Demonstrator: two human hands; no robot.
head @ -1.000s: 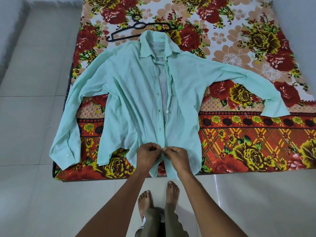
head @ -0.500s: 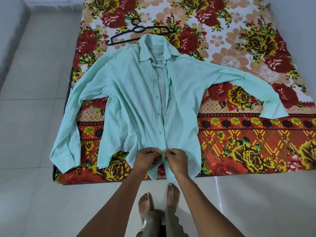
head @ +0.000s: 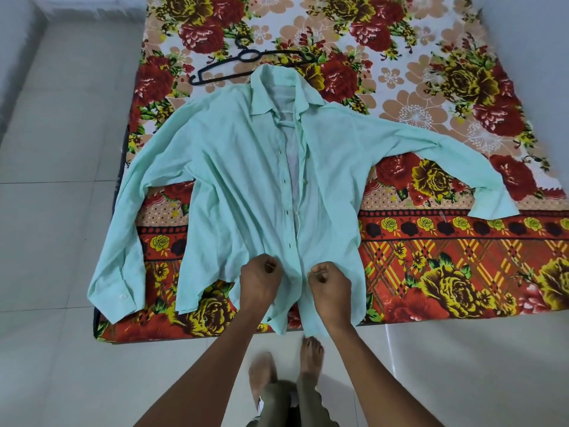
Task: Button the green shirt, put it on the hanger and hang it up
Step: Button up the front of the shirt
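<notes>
At the 6 o'clock edge the person's trousers and bare feet [head: 311, 355] are cut off by the frame, and the left foot is blurred. Both forearms are seen reaching up from the bottom edge.

The left hand [head: 260, 280] is clenched on the left front panel of the green shirt [head: 234, 180] near the hem; the right hand [head: 330, 283] is clenched on the right front panel at the same level. The fingertips are curled under and hidden, so the exact pinch on the cloth cannot be made out. The two hands are held apart, with the placket between them. Whether the lowest button is fastened cannot be told; higher up the front is seen open, with the paler lining showing.

The shirt is laid flat, collar toward 12 o'clock, on a bed covered by a floral bedsheet [head: 446, 266]. Its tail is draped over the near bed edge. The sleeves are spread toward 8 and 3 o'clock.

A black hanger [head: 246, 61] is lying on the sheet at 12 o'clock, just beyond the collar, its right arm partly covered by the collar. Pale floor tiles [head: 61, 241] are seen at 9 o'clock.
</notes>
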